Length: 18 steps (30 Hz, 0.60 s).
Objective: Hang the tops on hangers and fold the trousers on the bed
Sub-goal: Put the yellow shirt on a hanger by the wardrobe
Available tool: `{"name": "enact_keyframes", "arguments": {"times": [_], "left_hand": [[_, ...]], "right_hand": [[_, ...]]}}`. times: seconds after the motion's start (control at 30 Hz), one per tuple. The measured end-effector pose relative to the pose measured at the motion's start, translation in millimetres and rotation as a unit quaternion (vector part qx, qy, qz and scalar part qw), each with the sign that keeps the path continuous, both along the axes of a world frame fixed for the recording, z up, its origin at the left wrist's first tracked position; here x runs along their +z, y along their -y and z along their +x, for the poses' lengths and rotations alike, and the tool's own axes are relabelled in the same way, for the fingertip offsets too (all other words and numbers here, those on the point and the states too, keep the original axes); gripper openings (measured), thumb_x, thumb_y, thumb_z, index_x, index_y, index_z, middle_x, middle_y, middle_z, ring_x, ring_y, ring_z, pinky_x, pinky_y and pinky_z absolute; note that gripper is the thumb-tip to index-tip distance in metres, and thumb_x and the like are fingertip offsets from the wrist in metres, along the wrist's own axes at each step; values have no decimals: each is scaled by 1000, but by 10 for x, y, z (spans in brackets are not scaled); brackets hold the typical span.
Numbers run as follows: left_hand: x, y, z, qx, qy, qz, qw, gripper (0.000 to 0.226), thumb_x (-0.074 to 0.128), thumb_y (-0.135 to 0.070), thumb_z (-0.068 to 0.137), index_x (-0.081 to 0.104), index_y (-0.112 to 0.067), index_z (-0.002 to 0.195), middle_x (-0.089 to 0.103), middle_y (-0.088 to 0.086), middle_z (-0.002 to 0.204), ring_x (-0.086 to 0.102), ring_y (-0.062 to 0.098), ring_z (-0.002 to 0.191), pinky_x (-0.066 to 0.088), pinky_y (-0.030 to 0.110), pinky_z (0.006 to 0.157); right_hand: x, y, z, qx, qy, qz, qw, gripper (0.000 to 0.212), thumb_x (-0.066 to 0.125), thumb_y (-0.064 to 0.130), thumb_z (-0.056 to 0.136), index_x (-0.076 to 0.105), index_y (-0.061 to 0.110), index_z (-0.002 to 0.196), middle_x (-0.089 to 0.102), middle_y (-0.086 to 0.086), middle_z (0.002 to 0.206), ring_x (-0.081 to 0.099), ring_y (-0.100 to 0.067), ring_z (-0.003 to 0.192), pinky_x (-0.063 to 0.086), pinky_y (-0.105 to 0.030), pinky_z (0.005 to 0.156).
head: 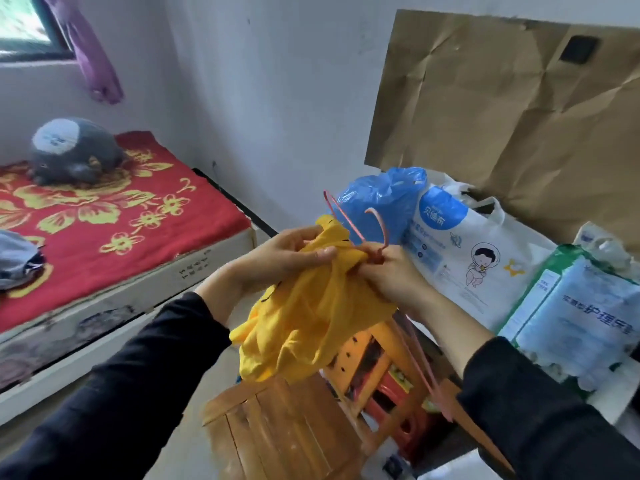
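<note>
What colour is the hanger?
Pink. The hanger shows in the head view, against the yellow top.

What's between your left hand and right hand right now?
Head view: bunched fabric of the yellow top fills the gap between the left hand and right hand; the hook of the pink hanger rises just by the right hand.

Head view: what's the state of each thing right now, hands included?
yellow top, bunched, held up by both hands
pink hanger, hook up, arms mostly uncovered
left hand, grips the yellow top
right hand, pinches the pink hanger below its hook
grey garment, crumpled on the bed
</note>
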<state>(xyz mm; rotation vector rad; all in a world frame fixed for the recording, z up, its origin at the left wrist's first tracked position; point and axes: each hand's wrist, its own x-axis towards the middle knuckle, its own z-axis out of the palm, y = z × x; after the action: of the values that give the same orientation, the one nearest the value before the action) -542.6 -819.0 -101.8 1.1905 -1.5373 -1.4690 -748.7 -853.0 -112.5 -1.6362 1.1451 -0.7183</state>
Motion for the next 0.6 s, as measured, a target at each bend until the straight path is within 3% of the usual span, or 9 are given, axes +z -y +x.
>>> {"name": "enact_keyframes", "arguments": {"times": [0.13, 0.23, 0.33, 0.4, 0.5, 0.6], "left_hand": [[349, -544, 203, 145, 67, -29, 987, 49, 60, -58, 74, 65, -28, 112, 71, -4, 107, 71, 18, 95, 58, 31, 76], [491, -1017, 465, 272, 149, -31, 950, 50, 52, -68, 73, 68, -30, 102, 70, -7, 98, 69, 17, 90, 57, 23, 68], [581, -1542, 831, 346, 206, -5, 915, 47, 56, -67, 74, 68, -29, 98, 68, -4, 98, 67, 17, 88, 55, 27, 69], [627, -1901, 1097, 391, 186, 6, 901, 39, 59, -65, 76, 69, -30, 91, 69, -1, 96, 69, 16, 85, 57, 30, 71], [706, -2351, 1435, 467, 169, -5, 868, 27, 62, -59, 82, 68, -33, 82, 69, -5, 90, 69, 7, 74, 54, 22, 57], [850, -2654, 1697, 529, 83, -11, 844, 32, 65, -54, 83, 69, -23, 94, 70, -1, 84, 70, 10, 66, 55, 24, 57]], "right_hand": [[269, -150, 268, 74, -34, -89, 993, 12, 60, 17, 94, 72, 15, 94, 71, -8, 96, 65, -23, 97, 52, -43, 93], [403, -270, 537, 77, -17, -122, 989, 12, 64, 14, 91, 71, 15, 80, 71, -11, 80, 67, -25, 81, 57, -38, 76], [458, -465, 871, 77, -11, -173, 982, 16, 63, 11, 87, 71, 19, 76, 66, 2, 65, 60, -14, 66, 49, -26, 60], [474, -642, 1104, 91, 1, -184, 979, 16, 61, 11, 90, 71, 20, 81, 66, 5, 69, 61, -10, 70, 48, -22, 59], [499, -920, 1471, 145, -6, -195, 970, 11, 62, 10, 90, 72, 14, 87, 65, 6, 71, 60, -9, 71, 45, -19, 58], [567, -1194, 1887, 189, -7, -223, 956, 11, 62, 9, 90, 71, 11, 84, 64, 2, 69, 60, -13, 67, 47, -15, 54]]}}
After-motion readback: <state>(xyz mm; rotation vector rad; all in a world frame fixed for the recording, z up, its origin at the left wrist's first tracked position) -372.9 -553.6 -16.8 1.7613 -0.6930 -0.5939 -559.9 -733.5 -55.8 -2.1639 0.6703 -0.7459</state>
